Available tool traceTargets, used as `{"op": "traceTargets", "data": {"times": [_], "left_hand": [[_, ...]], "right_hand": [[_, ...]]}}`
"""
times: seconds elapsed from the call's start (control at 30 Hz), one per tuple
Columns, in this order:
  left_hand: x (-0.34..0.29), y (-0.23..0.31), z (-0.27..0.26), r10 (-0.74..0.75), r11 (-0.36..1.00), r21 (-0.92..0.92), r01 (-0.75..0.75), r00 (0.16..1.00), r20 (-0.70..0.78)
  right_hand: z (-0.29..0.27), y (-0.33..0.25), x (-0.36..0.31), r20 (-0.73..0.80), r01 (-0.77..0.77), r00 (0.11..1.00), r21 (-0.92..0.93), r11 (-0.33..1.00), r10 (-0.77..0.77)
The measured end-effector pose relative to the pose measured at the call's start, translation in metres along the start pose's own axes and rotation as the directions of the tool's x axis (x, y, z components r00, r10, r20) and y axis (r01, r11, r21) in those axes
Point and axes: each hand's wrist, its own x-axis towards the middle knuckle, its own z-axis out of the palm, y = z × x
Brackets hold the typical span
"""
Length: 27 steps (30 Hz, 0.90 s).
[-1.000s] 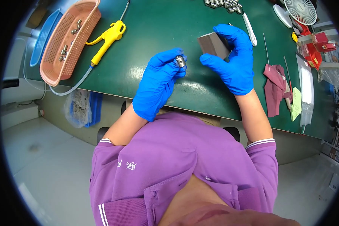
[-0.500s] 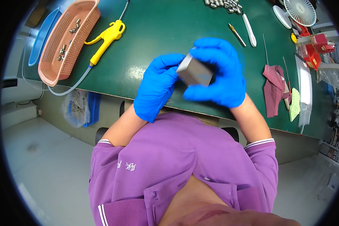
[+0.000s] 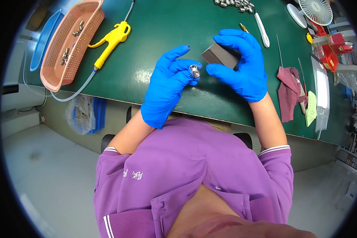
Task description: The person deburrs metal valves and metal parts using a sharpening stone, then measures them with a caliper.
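Note:
Both hands wear blue gloves over the green table. Between thumb and fingers, my left hand (image 3: 168,77) pinches a small metal cylinder (image 3: 194,71) with a bored end and a hole in its side. Its index finger is raised off the part. My right hand (image 3: 244,65) grips a brown-grey sanding block (image 3: 221,56) between thumb and fingers. The block is apart from the cylinder, to its right. Behind my right hand lies a gold-tipped metal rod (image 3: 244,27), partly hidden by the fingers.
At the left a pink basket (image 3: 51,79) holds several metal parts, beside a blue tray (image 3: 39,51) and a yellow air gun (image 3: 115,39). More metal cylinders (image 3: 236,4) and a white-handled tool (image 3: 261,29) lie at the back. On the right are a maroon cloth (image 3: 288,93) and a fan (image 3: 315,12).
My right hand has moved the block away to the right and slightly up, off the cylinder. The cylinder in my left hand now shows, and the left index finger has lifted.

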Motion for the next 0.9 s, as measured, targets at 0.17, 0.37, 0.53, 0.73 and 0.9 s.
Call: {"op": "traceTargets", "data": {"times": [0.17,0.37,0.53,0.73,0.9], "left_hand": [[0.001,0.003,0.012,-0.05,0.997,-0.058,0.043,0.99,-0.132],[0.0,0.0,-0.001,0.031,0.995,-0.096,-0.025,0.998,0.055],[0.001,0.005,0.003,-0.066,0.966,-0.252,0.056,0.997,-0.031],[-0.001,-0.001,0.002,-0.057,0.982,-0.184,0.045,0.997,-0.058],[-0.002,0.0,0.0,-0.081,0.986,-0.151,0.07,0.995,-0.063]], "right_hand": [[-0.001,-0.037,-0.003,0.1,0.197,0.971,0.192,0.961,-0.219],[0.002,0.006,-0.002,-0.135,-0.087,0.985,0.132,0.988,0.104],[0.005,0.0,-0.003,-0.164,-0.058,0.979,0.335,0.941,0.119],[0.01,-0.02,-0.006,0.059,0.126,0.989,0.1,0.987,-0.132],[0.016,-0.018,-0.002,-0.016,0.127,0.992,0.136,0.983,-0.126]]}}
